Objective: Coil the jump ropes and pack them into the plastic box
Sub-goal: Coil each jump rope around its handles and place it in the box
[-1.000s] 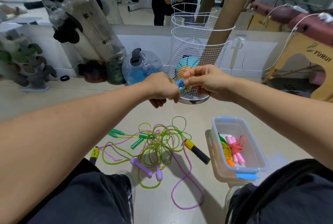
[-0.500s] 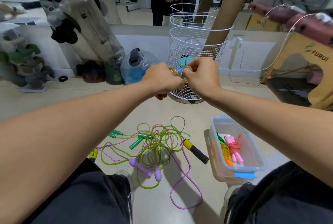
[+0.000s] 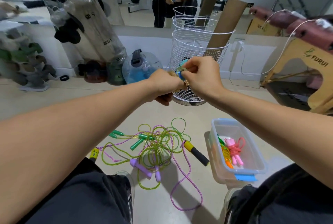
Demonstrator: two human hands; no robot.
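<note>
— Where's the rope?
— Both hands hold a blue-handled jump rope (image 3: 180, 74) at chest height: left hand (image 3: 164, 86) clenched round it, right hand (image 3: 200, 74) pinching its cord.
— The plastic box (image 3: 252, 153)?
— On the floor, right.

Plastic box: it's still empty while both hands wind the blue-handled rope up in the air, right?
Not empty. The head view shows the plastic box already holding a coiled pink rope and an orange one. Both hands, left and right, do hold the blue-handled rope.

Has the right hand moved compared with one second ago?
Yes. The right hand has turned and come in over the left hand, judged against the white wire basket behind; earlier it reached in from the basket's right.
</note>
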